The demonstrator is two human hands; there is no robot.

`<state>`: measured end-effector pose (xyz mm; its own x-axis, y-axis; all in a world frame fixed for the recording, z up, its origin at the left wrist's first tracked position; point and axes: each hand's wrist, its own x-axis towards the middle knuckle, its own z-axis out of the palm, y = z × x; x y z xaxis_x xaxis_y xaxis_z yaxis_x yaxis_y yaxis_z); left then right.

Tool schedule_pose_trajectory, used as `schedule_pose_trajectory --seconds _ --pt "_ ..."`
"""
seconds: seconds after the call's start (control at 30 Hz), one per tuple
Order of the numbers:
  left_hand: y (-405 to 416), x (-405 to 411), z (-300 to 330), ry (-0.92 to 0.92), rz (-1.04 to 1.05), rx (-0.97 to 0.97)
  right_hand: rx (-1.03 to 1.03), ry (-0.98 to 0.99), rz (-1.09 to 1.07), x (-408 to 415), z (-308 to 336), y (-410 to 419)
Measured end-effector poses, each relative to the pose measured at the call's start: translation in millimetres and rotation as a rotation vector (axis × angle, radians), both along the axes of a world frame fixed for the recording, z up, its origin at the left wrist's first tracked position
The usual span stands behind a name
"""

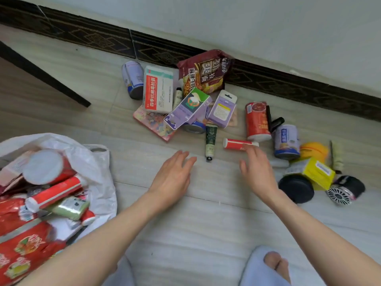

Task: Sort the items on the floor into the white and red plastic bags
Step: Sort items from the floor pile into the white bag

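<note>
A white plastic bag (99, 174) lies open at the left, filled with red packets, a red-and-white tube and a red can. My left hand (173, 176) hovers empty above the floor, fingers apart. My right hand (255, 170) is open too, its fingertips just short of a small red-and-white tube (235, 144). A green-and-white tube (210, 141) lies between the two hands. Further back lie a dark red noodle packet (204, 71), a red-and-white box (157, 89), purple boxes (222, 108), a red can (256, 120) and blue-and-white cans (286, 141). No red bag is in view.
At the right lie a yellow box (319, 172), a yellow ball-like thing (314, 151), a black round lid (295, 187) and a small black fan (346, 188). A dark skirting board (288, 79) runs along the wall. A dark table leg (41, 73) crosses the left. My foot (276, 263) shows at the bottom.
</note>
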<state>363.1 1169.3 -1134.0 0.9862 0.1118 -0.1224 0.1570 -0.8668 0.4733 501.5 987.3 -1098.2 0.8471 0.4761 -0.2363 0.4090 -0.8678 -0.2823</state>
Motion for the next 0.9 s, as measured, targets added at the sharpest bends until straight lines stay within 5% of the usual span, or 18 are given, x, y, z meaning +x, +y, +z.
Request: schedule_pose_trajectory --seconds 0.33,0.5,0.8,0.9 --pt "-30.6 80.5 -26.6 0.019 0.109 0.089 -0.249 -0.163 0.117 38.9 -45.0 10.1" --pt "-24.1 71.3 -28.2 -0.061 0.266 -0.132 -0.233 -0.091 0.156 21.9 -48.2 0.6" --pt "27.6 -18.4 22.9 -0.204 0.534 -0.365 0.26 0.2 -0.204 -54.2 -10.0 26.6" --pt "36.9 -62.4 51.1 -0.262 0.661 -0.361 0.328 0.274 -0.156 -88.2 3.3 55.2"
